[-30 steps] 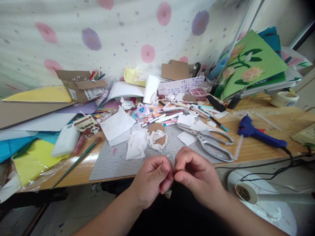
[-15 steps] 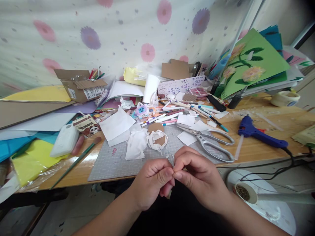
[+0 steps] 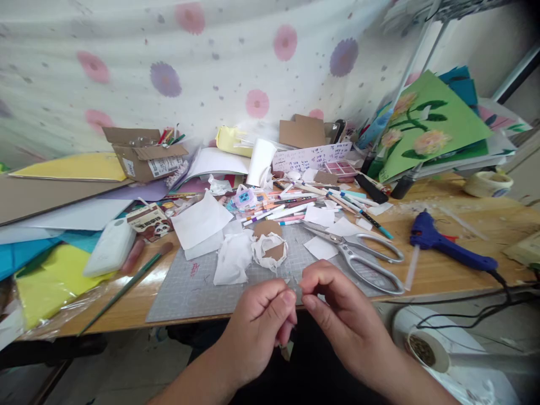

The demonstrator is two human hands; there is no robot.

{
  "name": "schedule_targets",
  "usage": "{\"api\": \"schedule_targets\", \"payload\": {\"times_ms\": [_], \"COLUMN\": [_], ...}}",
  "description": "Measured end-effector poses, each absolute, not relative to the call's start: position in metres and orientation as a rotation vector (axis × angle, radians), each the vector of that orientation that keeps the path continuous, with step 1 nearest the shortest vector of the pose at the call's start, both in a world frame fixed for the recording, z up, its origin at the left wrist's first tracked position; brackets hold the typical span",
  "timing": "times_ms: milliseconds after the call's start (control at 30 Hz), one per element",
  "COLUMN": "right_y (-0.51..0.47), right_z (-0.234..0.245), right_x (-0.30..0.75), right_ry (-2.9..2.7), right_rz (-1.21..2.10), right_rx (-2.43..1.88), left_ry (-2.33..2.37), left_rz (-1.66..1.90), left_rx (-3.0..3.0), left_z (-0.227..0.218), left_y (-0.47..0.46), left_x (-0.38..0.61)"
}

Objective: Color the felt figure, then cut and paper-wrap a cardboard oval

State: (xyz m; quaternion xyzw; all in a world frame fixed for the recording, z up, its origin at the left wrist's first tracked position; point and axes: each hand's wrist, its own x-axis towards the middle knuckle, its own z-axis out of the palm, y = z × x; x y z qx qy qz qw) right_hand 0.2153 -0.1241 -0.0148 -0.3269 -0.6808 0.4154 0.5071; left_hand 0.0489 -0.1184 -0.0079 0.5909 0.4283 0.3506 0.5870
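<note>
My left hand (image 3: 257, 326) and my right hand (image 3: 340, 315) meet in front of the desk edge, fingers curled and pinched tip to tip. A small brownish scrap (image 3: 287, 350) pokes out below the left fingers; what the right fingertips pinch is too small to name. Just beyond them lies a grey cutting mat (image 3: 198, 281) with crumpled white paper (image 3: 231, 256), a brown cardboard disc ringed with torn white paper (image 3: 270, 247) and large silver scissors (image 3: 358, 253).
A blue glue gun (image 3: 447, 247) lies on the wooden desk at right, its cord trailing off the edge. Markers (image 3: 295, 202), paper scraps, a cardboard box (image 3: 145, 154), coloured sheets (image 3: 50, 275) and a green flower card (image 3: 426, 121) crowd the back. A white round stand (image 3: 422, 337) sits below right.
The view has tilted slightly, so the desk sits lower in frame. Both hands stayed pinched together, with the right fingers shifting a little against the left.
</note>
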Motion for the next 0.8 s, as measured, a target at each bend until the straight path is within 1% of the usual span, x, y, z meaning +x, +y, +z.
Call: {"api": "schedule_targets", "payload": {"times_ms": [133, 267, 500, 800], "right_y": [-0.118, -0.1168, -0.117, -0.1201], "right_z": [-0.0169, -0.0192, -0.0231, -0.0234], "right_x": [0.2145, 0.2118, 0.2101, 0.2091], "right_ry": [-1.688, -1.613, -1.597, -1.616], "right_rz": [0.942, 0.899, 0.965, 0.831], "right_rx": [-0.679, -0.706, -0.73, -0.671], "left_ry": [0.959, 0.905, 0.894, 0.928], "left_rz": [0.815, 0.811, 0.8, 0.831], "left_rx": [1.245, 1.165, 1.161, 1.242], "left_z": [-0.0168, -0.0191, -0.0161, -0.0162], "left_y": [-0.1193, -0.1202, -0.1199, -0.1193], "left_x": [0.0482, 0.0487, 0.0491, 0.0517]}}
